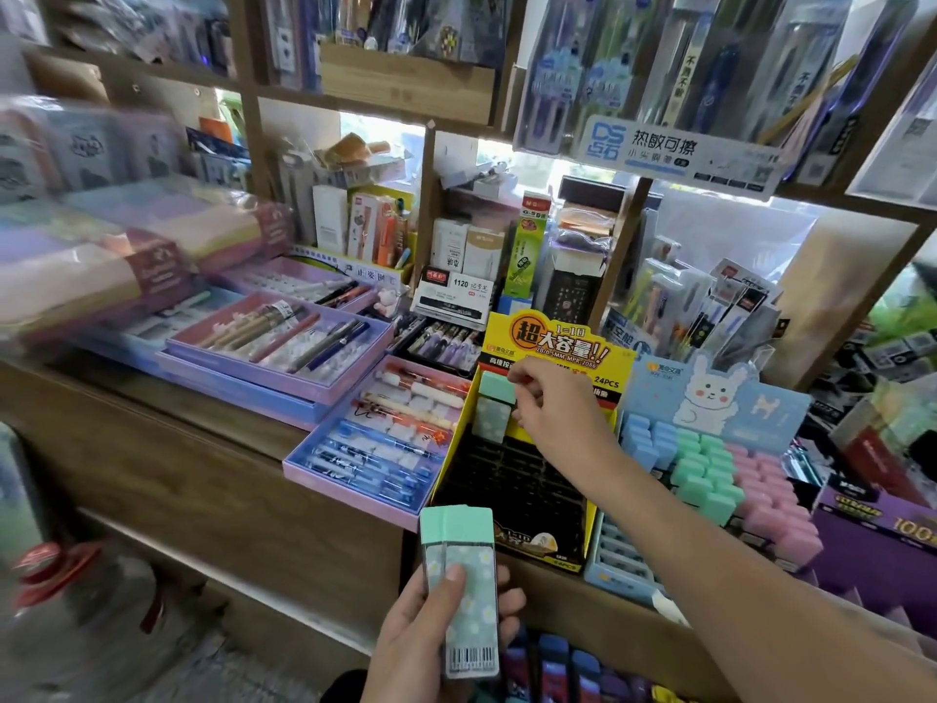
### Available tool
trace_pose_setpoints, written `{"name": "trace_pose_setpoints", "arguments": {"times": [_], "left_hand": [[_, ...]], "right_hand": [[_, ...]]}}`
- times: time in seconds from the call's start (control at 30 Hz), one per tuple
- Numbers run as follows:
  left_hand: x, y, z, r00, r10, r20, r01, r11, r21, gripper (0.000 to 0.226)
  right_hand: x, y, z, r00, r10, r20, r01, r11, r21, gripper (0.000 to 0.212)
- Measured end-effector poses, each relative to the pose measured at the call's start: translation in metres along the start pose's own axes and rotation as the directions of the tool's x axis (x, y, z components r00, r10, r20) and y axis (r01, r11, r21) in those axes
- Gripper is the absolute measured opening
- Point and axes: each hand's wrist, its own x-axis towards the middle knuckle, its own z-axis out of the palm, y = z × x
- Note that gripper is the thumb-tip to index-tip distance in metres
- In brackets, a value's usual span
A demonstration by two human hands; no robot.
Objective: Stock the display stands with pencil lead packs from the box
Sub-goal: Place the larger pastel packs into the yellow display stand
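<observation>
A yellow and black display stand (598, 347) stands on the shelf with dark slots. One mint green lead pack (494, 405) sits upright in its top left slot. My right hand (550, 403) reaches over the stand, its curled fingertips at that pack's top right corner. My left hand (436, 636) grips a small stack of mint green floral lead packs (464, 555) low in front of the shelf edge, thumb pressed on the front pack. To the right, a blue rabbit display stand (710, 393) holds rows of blue, green and pink packs.
Purple trays of pens (284, 342) lie left of the yellow stand on the wooden shelf (203, 449). Boxes and pen packs crowd the back shelves. Dark blue and purple packs (573, 667) show at the bottom, below the shelf edge. A purple box (882, 535) sits far right.
</observation>
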Motion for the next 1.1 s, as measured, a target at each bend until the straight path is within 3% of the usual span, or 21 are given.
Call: {"name": "trace_pose_setpoints", "arguments": {"times": [0.3,0.43,0.6,0.87,1.1], "left_hand": [[-0.004,-0.001,0.002,1.000,0.012,-0.012,-0.011,0.999,0.034,0.038],[-0.004,-0.002,0.003,1.000,0.021,-0.005,-0.021,0.999,0.041,0.039],[0.000,-0.006,0.002,0.999,0.043,-0.004,-0.043,0.998,0.050,0.040],[0.002,-0.007,0.003,0.996,0.094,0.003,-0.094,0.986,0.141,0.030],[0.000,-0.005,0.005,0.992,0.116,-0.050,-0.105,0.977,0.184,0.025]], "right_hand": [[-0.002,-0.002,-0.008,0.998,0.055,0.019,-0.055,0.998,-0.023,0.032],[-0.020,-0.012,-0.017,0.999,0.044,-0.029,-0.043,0.998,0.040,0.018],[-0.066,-0.025,-0.023,0.974,0.068,0.216,-0.104,0.982,0.158,0.006],[-0.097,-0.021,-0.025,0.891,0.172,0.419,-0.325,0.888,0.326,0.007],[-0.098,-0.019,-0.029,0.858,0.233,0.457,-0.441,0.790,0.426,0.007]]}}
